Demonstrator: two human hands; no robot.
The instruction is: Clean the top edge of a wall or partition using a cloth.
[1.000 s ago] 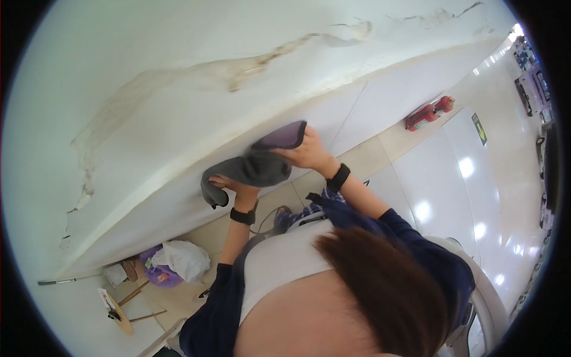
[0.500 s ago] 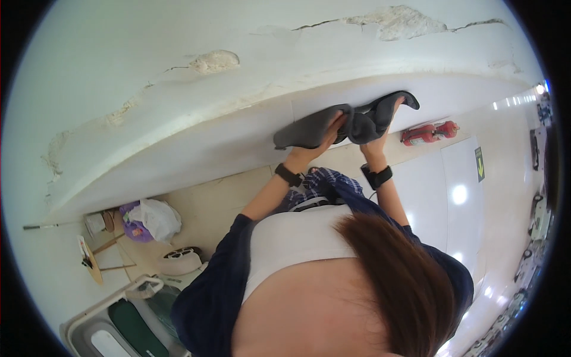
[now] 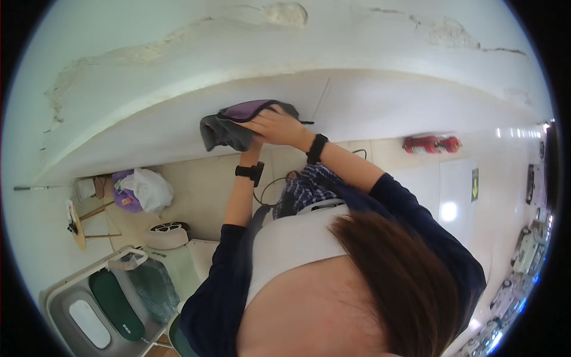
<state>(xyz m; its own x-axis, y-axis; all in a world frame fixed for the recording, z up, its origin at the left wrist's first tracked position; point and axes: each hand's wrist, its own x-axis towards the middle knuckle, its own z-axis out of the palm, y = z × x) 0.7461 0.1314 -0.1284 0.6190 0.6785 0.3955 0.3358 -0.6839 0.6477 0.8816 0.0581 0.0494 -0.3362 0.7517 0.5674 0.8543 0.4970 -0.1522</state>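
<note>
A dark grey cloth (image 3: 223, 132) with a purple, black-edged section is bunched up in front of the white wall panel. My right hand (image 3: 276, 126) reaches across from the right and grips the cloth from above, its fingers lying over the purple section. Below, my left hand (image 3: 254, 144) holds the cloth from underneath; its fingers are mostly hidden by the folds and by my right hand. Each wrist wears a black band. Whether the cloth touches the panel, I cannot tell.
Cracked, peeling plaster (image 3: 285, 14) runs along the wall above. Red fire extinguishers (image 3: 431, 144) stand at the wall's foot on the right. To the left are a white plastic bag (image 3: 151, 189), a small wooden stand (image 3: 77, 225) and a grey tub (image 3: 59, 297) with green parts.
Both hands have moved left along the wall with the cloth. The cloth, earlier stretched between separate hands, is now bunched, its purple section showing; my right hand has crossed over my left.
</note>
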